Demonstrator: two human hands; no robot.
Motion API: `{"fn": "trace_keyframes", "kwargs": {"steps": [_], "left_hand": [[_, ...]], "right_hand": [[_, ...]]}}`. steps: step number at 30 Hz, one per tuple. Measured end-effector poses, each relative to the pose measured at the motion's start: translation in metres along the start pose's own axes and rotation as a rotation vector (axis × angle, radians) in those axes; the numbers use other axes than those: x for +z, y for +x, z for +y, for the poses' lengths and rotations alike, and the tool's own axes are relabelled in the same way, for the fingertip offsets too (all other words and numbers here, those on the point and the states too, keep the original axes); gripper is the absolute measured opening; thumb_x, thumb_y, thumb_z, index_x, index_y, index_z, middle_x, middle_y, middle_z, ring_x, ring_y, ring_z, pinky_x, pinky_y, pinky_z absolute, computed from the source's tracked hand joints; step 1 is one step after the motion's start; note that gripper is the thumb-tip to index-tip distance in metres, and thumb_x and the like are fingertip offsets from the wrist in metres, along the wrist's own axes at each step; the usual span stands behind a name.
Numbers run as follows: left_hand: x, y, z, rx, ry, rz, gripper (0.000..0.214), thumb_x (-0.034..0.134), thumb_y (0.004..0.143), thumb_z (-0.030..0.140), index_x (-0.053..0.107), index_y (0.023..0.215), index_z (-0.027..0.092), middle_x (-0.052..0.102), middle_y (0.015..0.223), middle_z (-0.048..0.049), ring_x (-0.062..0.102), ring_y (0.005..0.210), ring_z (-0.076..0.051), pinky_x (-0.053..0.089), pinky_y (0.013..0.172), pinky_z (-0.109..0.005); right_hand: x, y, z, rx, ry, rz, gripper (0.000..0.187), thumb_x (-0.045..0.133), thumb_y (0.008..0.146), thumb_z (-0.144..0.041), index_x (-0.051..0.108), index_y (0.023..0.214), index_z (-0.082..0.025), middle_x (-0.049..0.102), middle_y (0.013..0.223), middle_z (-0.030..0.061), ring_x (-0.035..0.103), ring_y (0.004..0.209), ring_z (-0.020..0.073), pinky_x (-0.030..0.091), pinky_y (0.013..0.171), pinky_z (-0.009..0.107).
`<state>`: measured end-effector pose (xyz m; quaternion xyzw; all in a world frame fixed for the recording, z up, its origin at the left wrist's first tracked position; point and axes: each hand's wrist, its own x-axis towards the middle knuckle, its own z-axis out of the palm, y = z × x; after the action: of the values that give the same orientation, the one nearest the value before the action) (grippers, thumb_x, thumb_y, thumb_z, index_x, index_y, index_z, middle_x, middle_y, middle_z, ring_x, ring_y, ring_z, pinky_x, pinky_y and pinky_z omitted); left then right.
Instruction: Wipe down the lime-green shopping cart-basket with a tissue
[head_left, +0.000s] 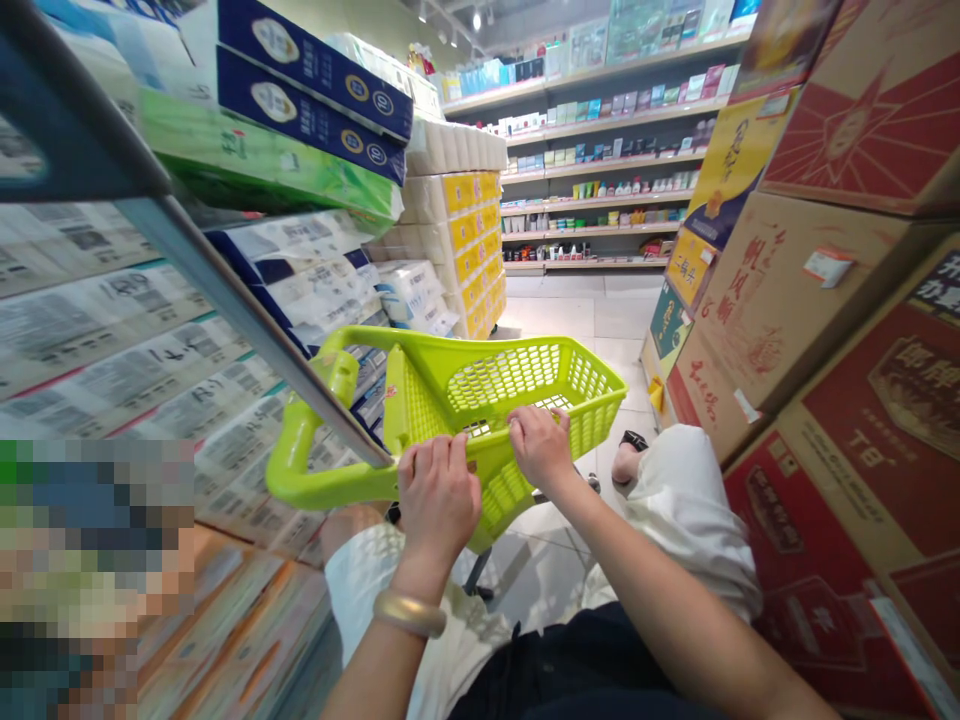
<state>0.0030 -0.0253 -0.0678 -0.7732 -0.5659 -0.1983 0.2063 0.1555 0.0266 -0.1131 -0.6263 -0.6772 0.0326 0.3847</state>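
Note:
A lime-green plastic shopping cart [540, 375] stands in the aisle in front of me, its mesh basket holding nothing I can see. My left hand [437, 495], a bangle on its wrist, is closed over the near rim of the basket by the curved handle [300, 470]. My right hand [538, 445] grips the same rim a little further right, fingers curled over the edge. My knees in white cloth show below the cart.
Shelves of packed toilet paper and tissue [300, 250] crowd the left, with a shelf edge cutting across close to my head. Stacked red and brown cartons [825, 330] wall the right. The tiled aisle floor [570, 320] runs ahead to far product shelves.

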Motion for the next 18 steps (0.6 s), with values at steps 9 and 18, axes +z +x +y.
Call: {"fn": "trace_keyframes", "kwargs": {"steps": [9, 18], "left_hand": [[0.001, 0.001, 0.001, -0.004, 0.030, 0.008, 0.033, 0.049, 0.083, 0.019, 0.062, 0.114, 0.015, 0.066, 0.099, -0.0116, 0.054, 0.100, -0.029, 0.030, 0.097, -0.045], [0.000, 0.000, 0.000, 0.003, 0.024, 0.013, 0.036, 0.049, 0.081, 0.015, 0.062, 0.114, 0.016, 0.066, 0.099, -0.0110, 0.055, 0.101, -0.029, 0.031, 0.098, -0.046]], "right_hand": [[0.008, -0.004, -0.046, -0.036, 0.117, -0.060, 0.018, 0.044, 0.095, -0.020, 0.062, 0.091, -0.024, 0.069, 0.092, -0.0004, 0.058, 0.092, 0.0173, 0.019, 0.099, 0.036], [-0.001, 0.000, -0.004, 0.009, 0.000, -0.033, 0.021, 0.042, 0.096, -0.021, 0.062, 0.090, -0.024, 0.070, 0.094, 0.0007, 0.059, 0.093, 0.0179, 0.019, 0.099, 0.038]]}}
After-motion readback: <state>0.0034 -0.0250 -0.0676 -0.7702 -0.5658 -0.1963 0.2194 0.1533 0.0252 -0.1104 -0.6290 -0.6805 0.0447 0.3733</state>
